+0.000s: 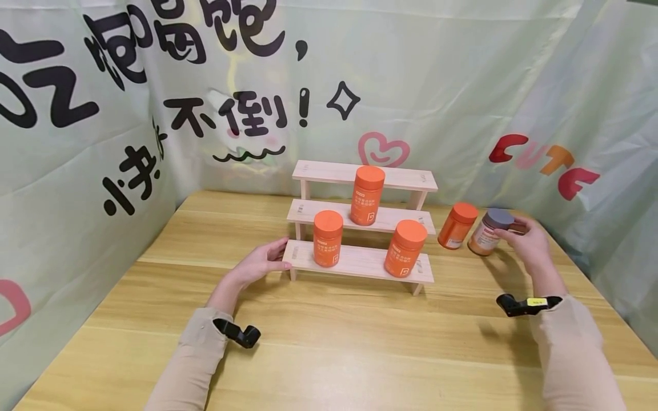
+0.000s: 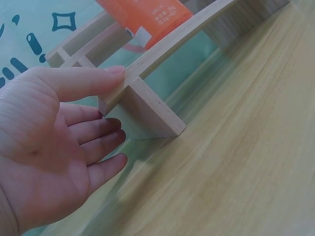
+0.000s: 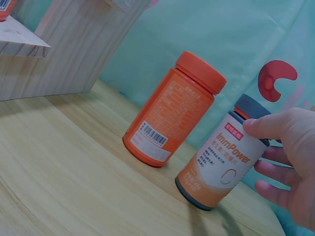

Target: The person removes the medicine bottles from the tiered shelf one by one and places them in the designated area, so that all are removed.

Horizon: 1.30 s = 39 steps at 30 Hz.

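Observation:
My left hand (image 1: pixel 257 265) pinches the left end of the lowest step of a three-tier wooden shelf stand (image 1: pixel 360 261). In the left wrist view its thumb (image 2: pixel 93 81) lies on top of the board, the index finger under its end and the other fingers beside the leg. With my right hand (image 1: pixel 533 244) I grip a supplement bottle (image 3: pixel 216 160) with a dark grey lid and a white and orange label, thumb near its neck and fingers behind. This bottle stands on the table, right of an orange bottle (image 1: pixel 456 229) with an orange lid.
Two orange bottles stand on the lowest step, one toward the left (image 1: pixel 328 242) and one toward the right (image 1: pixel 405 251). A third orange bottle (image 1: pixel 367 200) is on the middle step. Behind the wooden table (image 1: pixel 329 348) hangs a printed pale curtain (image 1: pixel 437 74).

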Tool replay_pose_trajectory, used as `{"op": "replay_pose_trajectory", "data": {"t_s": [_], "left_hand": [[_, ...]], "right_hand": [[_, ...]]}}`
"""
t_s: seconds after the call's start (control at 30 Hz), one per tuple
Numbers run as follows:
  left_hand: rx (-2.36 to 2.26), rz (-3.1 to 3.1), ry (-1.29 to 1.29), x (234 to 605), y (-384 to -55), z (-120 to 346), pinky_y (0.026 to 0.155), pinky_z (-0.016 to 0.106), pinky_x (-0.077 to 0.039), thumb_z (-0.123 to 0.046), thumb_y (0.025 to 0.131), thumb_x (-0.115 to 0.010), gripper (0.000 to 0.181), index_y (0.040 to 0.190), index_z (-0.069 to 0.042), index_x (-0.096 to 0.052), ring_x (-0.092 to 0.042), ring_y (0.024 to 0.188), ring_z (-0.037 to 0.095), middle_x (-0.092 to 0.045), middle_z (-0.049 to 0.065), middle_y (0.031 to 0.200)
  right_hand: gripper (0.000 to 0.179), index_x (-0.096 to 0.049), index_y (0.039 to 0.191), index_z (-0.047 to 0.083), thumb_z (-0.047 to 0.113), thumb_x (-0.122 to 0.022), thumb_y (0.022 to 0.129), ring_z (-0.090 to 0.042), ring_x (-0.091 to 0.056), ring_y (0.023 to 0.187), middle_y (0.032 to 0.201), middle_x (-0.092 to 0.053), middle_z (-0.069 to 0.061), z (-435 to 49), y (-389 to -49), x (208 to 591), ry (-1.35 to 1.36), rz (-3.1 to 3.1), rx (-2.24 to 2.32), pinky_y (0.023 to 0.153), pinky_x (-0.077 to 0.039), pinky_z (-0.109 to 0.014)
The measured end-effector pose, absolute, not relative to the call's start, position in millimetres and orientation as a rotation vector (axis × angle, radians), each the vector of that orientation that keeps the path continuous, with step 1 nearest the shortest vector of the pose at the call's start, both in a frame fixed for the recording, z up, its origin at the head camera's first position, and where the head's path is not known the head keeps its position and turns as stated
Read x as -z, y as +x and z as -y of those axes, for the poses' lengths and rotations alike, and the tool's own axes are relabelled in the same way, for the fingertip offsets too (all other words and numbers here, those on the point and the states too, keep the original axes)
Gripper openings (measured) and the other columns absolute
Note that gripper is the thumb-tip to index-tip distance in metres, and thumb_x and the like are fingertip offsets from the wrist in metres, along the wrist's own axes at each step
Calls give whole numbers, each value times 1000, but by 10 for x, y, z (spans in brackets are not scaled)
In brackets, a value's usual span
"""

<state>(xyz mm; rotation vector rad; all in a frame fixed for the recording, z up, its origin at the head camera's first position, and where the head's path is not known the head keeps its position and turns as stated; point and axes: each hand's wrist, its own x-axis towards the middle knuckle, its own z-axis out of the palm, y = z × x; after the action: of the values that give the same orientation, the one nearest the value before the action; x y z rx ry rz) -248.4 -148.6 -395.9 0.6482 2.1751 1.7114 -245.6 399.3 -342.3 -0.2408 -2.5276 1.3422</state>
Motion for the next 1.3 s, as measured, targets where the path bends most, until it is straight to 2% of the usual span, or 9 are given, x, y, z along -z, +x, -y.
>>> {"op": "replay_pose_trajectory", "data": {"t_s": [0.1, 0.2, 0.47, 0.63, 0.93, 1.17, 1.3], "left_hand": [[-1720, -2164, 650, 3972, -2489, 1495, 109, 46, -20, -6, 86, -63, 78, 143, 11, -13, -22, 134, 39, -20, 29, 146], [-1723, -2159, 649, 3982, -2491, 1502, 109, 46, -20, -6, 86, -63, 79, 143, 11, -12, -22, 134, 40, -19, 29, 146], [-1714, -2167, 653, 3978, -2489, 1494, 109, 46, -20, -7, 87, -63, 78, 143, 11, -12, -22, 134, 40, -19, 28, 147], [-1716, -2168, 656, 3969, -2480, 1494, 109, 46, -21, -6, 87, -62, 77, 143, 10, -12, -23, 134, 40, -19, 29, 147], [-1703, -2183, 649, 3967, -2476, 1495, 109, 45, -20, -7, 87, -63, 78, 143, 11, -12, -22, 134, 39, -19, 28, 147], [-1691, -2199, 632, 3955, -2477, 1486, 110, 45, -20, -6, 86, -63, 78, 144, 9, -13, -22, 135, 38, -19, 27, 147], [-1683, -2209, 630, 3957, -2480, 1482, 110, 46, -20, -5, 86, -62, 77, 143, 10, -12, -22, 135, 39, -19, 28, 147]], "right_hand": [[70, -29, 137, -13, 23, -62, 88, 14, -43, 75, 86, -45, 23, -4031, -2438, 3396, -252, 2495, -1370, 61, -41, -4], [68, -31, 136, -12, 23, -63, 88, 15, -45, 74, 82, -47, 27, -4063, -2424, 3364, -250, 2470, -1396, 61, -42, -4], [59, -37, 133, -7, 23, -62, 89, 16, -49, 74, 84, -50, 29, -4101, -2374, 3217, -196, 2446, -1399, 62, -41, -2], [49, -43, 127, 5, 25, -63, 88, 16, -49, 76, 86, -51, 28, -4065, -2343, 3082, -160, 2459, -1378, 63, -40, -2], [73, -32, 141, -2, 40, -59, 88, 15, -46, 84, 96, -47, 26, -3884, -2311, 2880, -108, 2582, -1285, 67, -38, -2], [68, -32, 142, 5, 41, -56, 90, 7, -45, 94, 102, -48, 24, -3681, -2288, 2747, -22, 2603, -1300, 73, -39, -4], [63, -35, 141, 6, 38, -57, 91, 10, -47, 95, 102, -50, 26, -3530, -2299, 2664, 60, 2613, -1315, 76, -39, -5]]}}
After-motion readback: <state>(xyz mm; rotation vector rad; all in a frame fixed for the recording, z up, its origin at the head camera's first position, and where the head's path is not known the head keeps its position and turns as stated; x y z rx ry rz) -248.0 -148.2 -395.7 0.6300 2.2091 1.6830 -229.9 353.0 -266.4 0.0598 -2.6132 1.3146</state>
